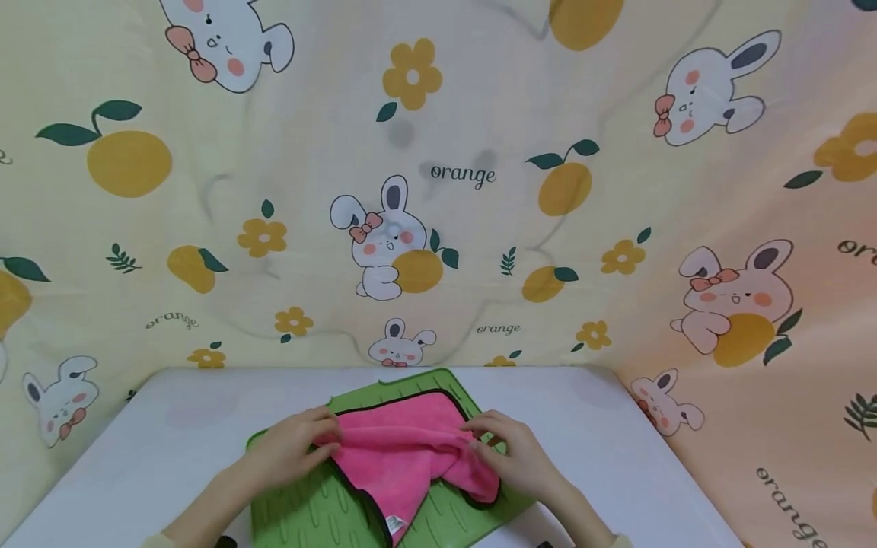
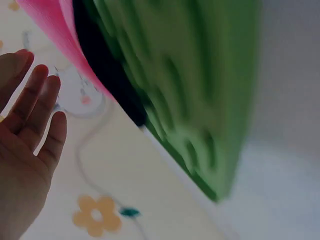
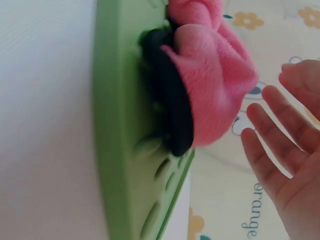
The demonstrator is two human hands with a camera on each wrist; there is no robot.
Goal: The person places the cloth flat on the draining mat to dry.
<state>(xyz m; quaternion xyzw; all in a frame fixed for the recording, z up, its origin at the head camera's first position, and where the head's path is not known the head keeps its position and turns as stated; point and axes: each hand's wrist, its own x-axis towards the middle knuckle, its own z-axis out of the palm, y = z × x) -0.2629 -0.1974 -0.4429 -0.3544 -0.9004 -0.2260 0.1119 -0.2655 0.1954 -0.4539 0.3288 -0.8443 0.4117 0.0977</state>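
A pink cloth [image 1: 404,434] with black edging lies rumpled over a green ridged mat [image 1: 301,506], one corner with a white label pointing toward me. At the cloth's left side is my left hand [image 1: 291,445]; the left wrist view shows its fingers [image 2: 42,102] extended and apart from the pink fabric [image 2: 62,37]. My right hand [image 1: 514,457] is by the bunched right side, fingers slightly bent in the head view. In the right wrist view its fingers [image 3: 280,130] are spread, with a gap to the folded cloth [image 3: 215,90].
The mat lies askew on a white table [image 1: 185,434]. Behind and to the right hangs a curtain [image 1: 479,251] printed with rabbits, oranges and flowers, meeting the table's far edge. Small dark objects [image 1: 226,542] show at the bottom of the head view.
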